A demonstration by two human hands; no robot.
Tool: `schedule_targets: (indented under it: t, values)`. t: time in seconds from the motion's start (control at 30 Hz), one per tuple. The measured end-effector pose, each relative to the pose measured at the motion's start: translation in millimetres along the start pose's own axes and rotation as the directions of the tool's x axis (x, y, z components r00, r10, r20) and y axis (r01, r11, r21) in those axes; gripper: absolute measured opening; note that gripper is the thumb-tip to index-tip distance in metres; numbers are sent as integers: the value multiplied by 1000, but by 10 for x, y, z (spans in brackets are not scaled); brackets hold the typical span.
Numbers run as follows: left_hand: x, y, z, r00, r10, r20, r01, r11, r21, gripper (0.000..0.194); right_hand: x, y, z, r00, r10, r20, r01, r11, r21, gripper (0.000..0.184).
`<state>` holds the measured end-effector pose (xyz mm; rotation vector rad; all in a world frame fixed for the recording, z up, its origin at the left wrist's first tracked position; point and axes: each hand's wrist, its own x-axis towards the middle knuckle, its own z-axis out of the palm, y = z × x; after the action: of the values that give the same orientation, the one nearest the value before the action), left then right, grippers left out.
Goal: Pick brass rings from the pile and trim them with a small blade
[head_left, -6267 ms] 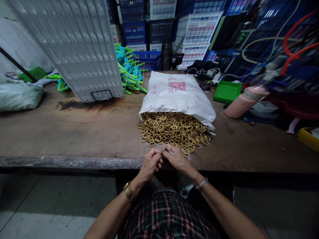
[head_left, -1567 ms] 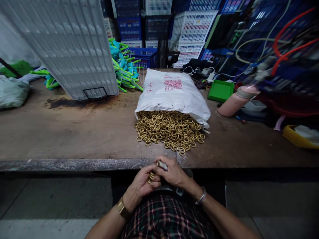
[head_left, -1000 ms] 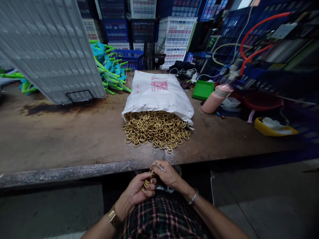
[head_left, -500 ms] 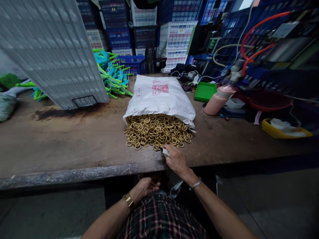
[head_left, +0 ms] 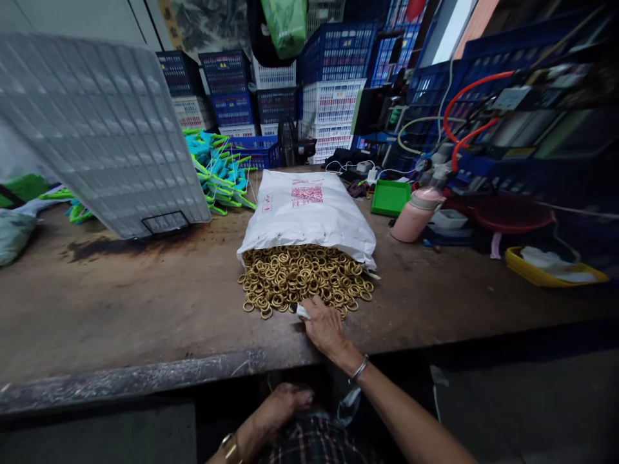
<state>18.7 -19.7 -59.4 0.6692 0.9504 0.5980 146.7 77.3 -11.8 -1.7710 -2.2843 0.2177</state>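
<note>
A white woven sack (head_left: 309,206) with red print lies on its side, and a heap of brass-coloured rings (head_left: 300,277) spills from its mouth. At the heap's front edge my right hand (head_left: 325,328) reaches in with bent, closed fingers. By its thumb shows a small white piece with a black end (head_left: 300,312), too small to name. What the fingertips hold is hidden. Below the table edge, over my lap, is my left hand (head_left: 290,401), smeared by motion, so its grip does not show.
A tilted white plastic crate (head_left: 106,135) stands at left, beside green and blue hangers (head_left: 220,171). To the right are a green tray (head_left: 391,196), a pink bottle (head_left: 413,216) and a yellow basket (head_left: 536,274). Stacked crates (head_left: 331,103) rise behind the wooden table (head_left: 145,309).
The view has tilted up, so the scene sits lower. My right hand has shifted slightly left along the heap's front edge. My left hand has turned and its fingers are blurred now.
</note>
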Motion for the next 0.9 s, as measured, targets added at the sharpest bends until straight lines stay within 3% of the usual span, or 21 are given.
schedule_targets:
  t: [0.1,0.17,0.2,0.3,0.37,0.53,0.7,0.83,0.9]
  values:
    - [-209,201,48,992,121,19,-122,973,197,16,-4,48,-8,995,-27,-93,43,983,176,19]
    - [-281,366,98,981,191,-44,-179,964,199,25,-5,62,3,989,25,-143,26,939,343,15]
    - [-283,440,118,965,228,-130,-205,964,166,30,-10,60,11,987,68,-147,4,899,439,14]
    - [-187,585,139,852,368,-372,-338,930,145,38,-61,25,18,985,147,-93,-43,723,690,15]
    - [-98,620,142,819,415,-396,-383,909,163,41,-125,-10,9,988,142,-58,-44,627,778,14]
    - [-9,642,202,806,452,-382,-405,892,200,31,-283,-84,-13,995,80,52,-86,508,857,13]
    - [-35,607,202,717,554,-423,-438,830,345,19,-319,-127,-46,995,26,100,-98,540,836,17]
    - [-56,530,136,590,745,-312,-474,632,613,13,-312,-145,-51,991,40,130,-127,624,771,25]
    - [-60,499,114,544,798,-258,-476,547,688,13,-311,-150,-35,986,57,155,-158,607,779,27]
